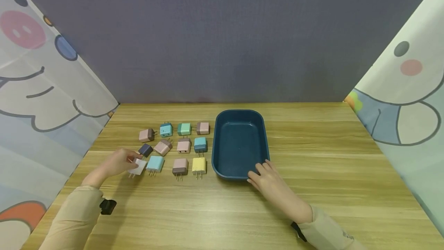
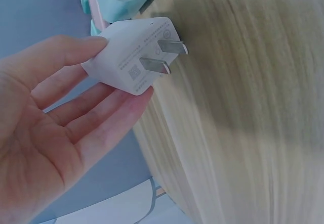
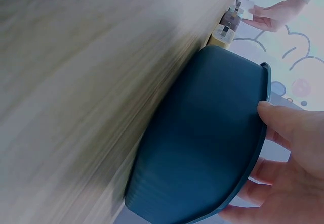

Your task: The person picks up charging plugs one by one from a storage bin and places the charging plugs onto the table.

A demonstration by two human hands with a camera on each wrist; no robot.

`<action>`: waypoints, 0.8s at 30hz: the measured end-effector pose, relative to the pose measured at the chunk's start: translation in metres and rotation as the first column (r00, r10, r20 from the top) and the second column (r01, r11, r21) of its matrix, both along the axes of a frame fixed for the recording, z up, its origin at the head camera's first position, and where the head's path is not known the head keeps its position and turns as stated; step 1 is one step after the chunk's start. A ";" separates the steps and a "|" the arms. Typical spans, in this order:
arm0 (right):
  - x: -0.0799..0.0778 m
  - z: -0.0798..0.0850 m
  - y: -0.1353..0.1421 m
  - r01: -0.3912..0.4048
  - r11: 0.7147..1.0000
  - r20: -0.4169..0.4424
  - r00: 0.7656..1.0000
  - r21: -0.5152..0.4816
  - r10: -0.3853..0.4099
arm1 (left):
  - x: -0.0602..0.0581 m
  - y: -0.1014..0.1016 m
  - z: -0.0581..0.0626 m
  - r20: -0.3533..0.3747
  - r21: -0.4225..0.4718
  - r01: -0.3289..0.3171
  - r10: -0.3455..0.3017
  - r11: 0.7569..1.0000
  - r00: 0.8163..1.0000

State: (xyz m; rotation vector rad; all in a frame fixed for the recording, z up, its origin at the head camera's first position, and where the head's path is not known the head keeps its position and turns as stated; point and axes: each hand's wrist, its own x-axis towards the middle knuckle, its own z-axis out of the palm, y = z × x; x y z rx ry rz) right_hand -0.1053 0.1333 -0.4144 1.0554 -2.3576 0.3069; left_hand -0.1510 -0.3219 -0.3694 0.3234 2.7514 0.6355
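Observation:
My left hand (image 1: 119,162) pinches a white plug charger (image 1: 138,166) between thumb and fingers at the left of the table. In the left wrist view the charger (image 2: 136,52) shows two flat metal prongs, pointing away from the palm. My right hand (image 1: 270,180) grips the near right corner of a dark blue plastic bin (image 1: 239,178). The right wrist view has the thumb on the outside of the bin's rim (image 3: 266,87) and the other fingers over its inner side. Nothing lies inside the bin.
Left of the bin, several chargers lie in loose rows, among them a yellow one (image 1: 199,165), a light blue one (image 1: 155,163), a small navy one (image 1: 145,150) and a green one (image 1: 184,129). A grey panel (image 1: 229,41) rises behind the wooden table (image 1: 329,157).

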 end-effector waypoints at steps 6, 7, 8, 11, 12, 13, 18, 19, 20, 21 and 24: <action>0.000 -0.002 0.000 -0.010 1.000 -0.008 1.000 -0.020 0.010 | -0.001 0.000 -0.003 0.021 -0.005 -0.004 0.004 1.000 1.000; -0.001 -0.003 0.000 -0.014 0.999 -0.011 1.000 -0.031 0.014 | -0.001 0.000 -0.003 0.026 -0.006 -0.010 0.010 1.000 1.000; -0.001 -0.003 0.000 -0.019 0.999 -0.012 1.000 -0.042 0.018 | -0.002 -0.001 -0.004 0.028 -0.007 -0.008 0.008 1.000 1.000; -0.001 -0.004 -0.001 -0.029 0.997 -0.020 0.999 -0.076 0.028 | -0.003 -0.002 -0.006 0.030 0.001 -0.003 0.003 1.000 1.000; -0.001 -0.005 -0.001 -0.030 0.996 -0.022 0.999 -0.082 0.028 | -0.003 -0.002 -0.006 0.029 0.005 0.003 -0.003 1.000 1.000; -0.001 -0.005 -0.001 -0.030 0.996 -0.025 0.999 -0.085 0.028 | -0.004 -0.003 -0.007 0.028 0.009 0.006 -0.006 1.000 1.000; 0.000 -0.003 -0.001 -0.012 0.999 -0.009 1.000 -0.042 0.012 | -0.004 -0.005 -0.008 0.030 0.014 0.004 -0.004 1.000 1.000; 0.000 -0.002 -0.001 -0.008 1.000 -0.007 1.000 -0.030 0.008 | -0.004 -0.005 -0.009 0.031 0.010 -0.002 0.002 1.000 1.000; 0.000 -0.002 -0.001 -0.003 1.000 -0.002 1.000 -0.019 0.003 | -0.004 -0.006 -0.009 0.031 0.008 -0.007 0.007 1.000 0.999; 0.000 -0.002 -0.001 0.004 1.000 0.002 1.000 -0.010 -0.004 | -0.004 -0.007 -0.010 0.032 0.004 -0.011 0.011 1.000 0.999; 0.000 -0.001 -0.001 0.008 1.000 0.007 1.000 -0.003 -0.008 | -0.002 -0.008 -0.009 0.023 0.004 -0.016 0.016 1.000 1.000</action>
